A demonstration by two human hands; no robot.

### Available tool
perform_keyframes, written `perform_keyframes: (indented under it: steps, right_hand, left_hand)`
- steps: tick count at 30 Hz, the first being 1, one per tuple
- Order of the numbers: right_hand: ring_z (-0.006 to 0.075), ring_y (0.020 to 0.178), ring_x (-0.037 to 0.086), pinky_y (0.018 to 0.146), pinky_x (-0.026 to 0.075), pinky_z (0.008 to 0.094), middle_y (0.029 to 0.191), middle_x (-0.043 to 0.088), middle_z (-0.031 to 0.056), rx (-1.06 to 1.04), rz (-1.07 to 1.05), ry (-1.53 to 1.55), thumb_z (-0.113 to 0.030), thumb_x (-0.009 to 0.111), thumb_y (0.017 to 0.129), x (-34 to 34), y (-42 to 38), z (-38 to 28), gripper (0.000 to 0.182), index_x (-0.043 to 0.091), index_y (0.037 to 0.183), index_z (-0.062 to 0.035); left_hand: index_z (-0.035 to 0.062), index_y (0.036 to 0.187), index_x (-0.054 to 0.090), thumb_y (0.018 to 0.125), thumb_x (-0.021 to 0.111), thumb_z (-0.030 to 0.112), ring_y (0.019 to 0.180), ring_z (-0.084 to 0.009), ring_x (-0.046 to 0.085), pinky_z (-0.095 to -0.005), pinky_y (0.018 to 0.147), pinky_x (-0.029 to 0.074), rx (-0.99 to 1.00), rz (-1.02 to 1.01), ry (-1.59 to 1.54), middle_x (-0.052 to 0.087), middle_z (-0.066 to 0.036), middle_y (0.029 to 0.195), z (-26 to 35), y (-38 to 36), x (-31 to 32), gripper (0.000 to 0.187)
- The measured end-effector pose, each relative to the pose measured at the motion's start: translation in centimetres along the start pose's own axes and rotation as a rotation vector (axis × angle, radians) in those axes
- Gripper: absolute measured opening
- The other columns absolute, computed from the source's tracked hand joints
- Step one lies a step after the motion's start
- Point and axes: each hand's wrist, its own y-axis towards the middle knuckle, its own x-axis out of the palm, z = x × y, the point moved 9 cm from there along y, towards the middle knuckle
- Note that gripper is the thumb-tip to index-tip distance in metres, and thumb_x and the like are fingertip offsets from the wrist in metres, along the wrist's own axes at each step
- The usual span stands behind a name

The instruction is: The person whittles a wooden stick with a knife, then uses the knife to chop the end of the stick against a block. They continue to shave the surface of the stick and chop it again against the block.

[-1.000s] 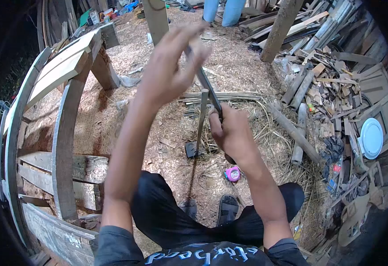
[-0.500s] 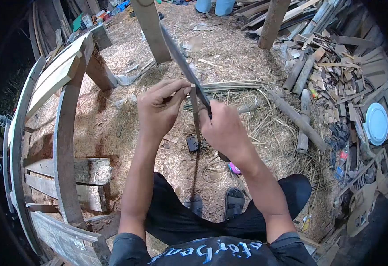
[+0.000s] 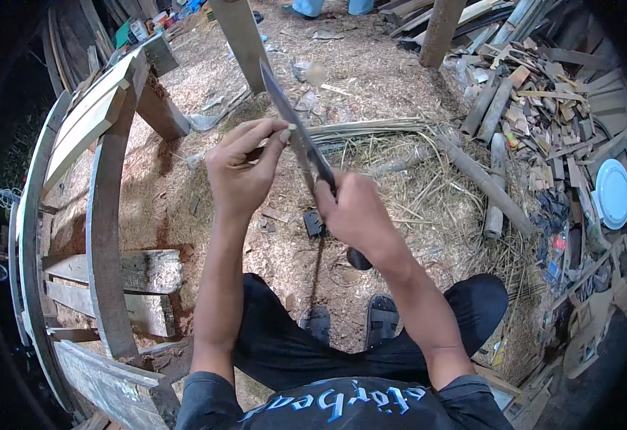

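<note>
Left hand (image 3: 240, 172) pinched on the upper end of 1 thin wooden stick (image 3: 300, 150), thumb and fingers together; right hand (image 3: 360, 215) closed round the handle of 1 long blade (image 3: 283, 102); stick lies between the 2 hands, its top at the left fingertips, long axis running down toward the person and slightly right; blade points away and up-left from the right fist, close alongside the stick; can't tell if they touch; stick's lower end is hidden by the right hand, probably near the small dark block (image 3: 314, 223) on the ground; shirt (image 3: 342, 405) has large pale-blue lettering, word not safely readable; no other label legible.
</note>
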Motion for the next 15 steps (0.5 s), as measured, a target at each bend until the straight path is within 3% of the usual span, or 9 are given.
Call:
perform_keyframes:
  steps: [3,6,9,11,15]
  right_hand:
    - [0.0381,0.057,0.067,0.057,0.052,0.0482,0.062,0.063,0.0232,0.083,-0.056,-0.002,-0.019,0.055,0.096,0.5,-0.3,0.6,0.028,0.065,0.094,0.0075]
    - [0.0396,0.059,0.067,0.059,0.052,0.0488,0.064,0.063,0.0252,-0.061,0.07,0.004,-0.018,0.055,0.095,0.1,-0.8,-0.4,0.027,0.066,0.094,0.0071]
    - [0.0408,0.06,0.066,0.059,0.051,0.049,0.064,0.062,0.0268,0.087,-0.059,0.012,-0.016,0.056,0.093,1.3,-0.5,2.0,0.024,0.065,0.09,0.0063]
    - [0.0416,0.06,0.066,0.059,0.051,0.0493,0.064,0.062,0.0271,-0.06,0.06,0.036,-0.016,0.056,0.093,0.2,-1.4,-0.1,0.024,0.063,0.087,0.0062]
    - [0.041,0.06,0.066,0.059,0.051,0.0484,0.064,0.062,0.0263,-0.021,-0.06,-0.025,-0.017,0.055,0.094,2.6,-0.9,4.0,0.026,0.063,0.087,0.0067]
  left_hand:
    - [-0.0053,0.104,0.074,0.087,0.071,-0.007,0.086,-0.012,0.069,-0.0233,0.073,0.06,0.004,0.024,-0.013,0.073,-0.01,0.099,-0.4,0.0,-0.2,0.017]
    - [-0.006,0.104,0.073,0.087,0.071,-0.006,0.087,-0.0126,0.07,-0.0236,0.075,0.06,0.018,0.032,0.006,0.073,-0.01,0.099,-0.2,0.1,-0.4,0.017]
    - [-0.0061,0.105,0.073,0.088,0.071,-0.005,0.087,-0.013,0.069,-0.0241,0.076,0.06,-0.039,0.032,-0.031,0.072,-0.01,0.099,-1.2,0.1,-0.7,0.017]
    - [-0.0061,0.105,0.073,0.089,0.07,-0.005,0.087,-0.0131,0.069,-0.0249,0.077,0.06,-0.054,0.019,-0.033,0.072,-0.01,0.099,-1.1,-0.2,-0.6,0.017]
    - [-0.0061,0.105,0.073,0.09,0.069,-0.004,0.088,-0.0132,0.069,-0.0256,0.076,0.06,-0.009,0.033,-0.072,0.072,-0.01,0.1,-0.7,0.0,-0.8,0.015]
